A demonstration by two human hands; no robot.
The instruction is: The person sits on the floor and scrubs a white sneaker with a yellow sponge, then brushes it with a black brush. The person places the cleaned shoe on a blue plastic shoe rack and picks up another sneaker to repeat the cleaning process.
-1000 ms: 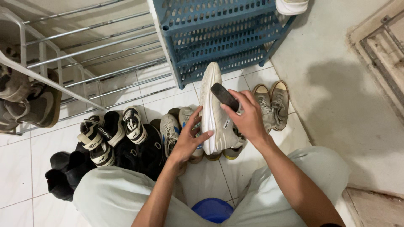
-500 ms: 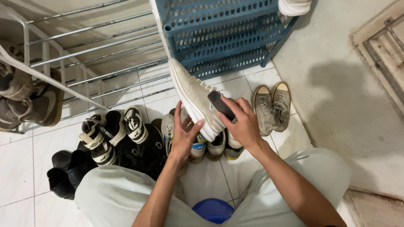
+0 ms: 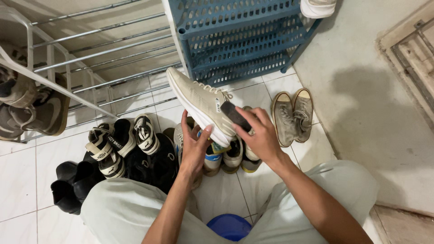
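Bare tiles (image 3: pixel 271 88) open before the blue rack (image 3: pixel 235 40); crowded shoes (image 3: pixel 135 144) block the left

Blue plastic rack (image 3: pixel 235 36), metal rack (image 3: pixel 90 58), olive sneakers (image 3: pixel 293 115), black shoes (image 3: pixel 68 185).

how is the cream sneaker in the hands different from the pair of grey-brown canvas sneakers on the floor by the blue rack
The cream lace-up sneaker is lifted off the floor and tilted on its side between the left hand and right hand; the grey-brown canvas sneakers stand flat on the white tiled floor, untouched. The cream sneaker is single, paler and has a thick white sole; the canvas sneakers are a darker pair with tan toe caps. Both kinds have laces.
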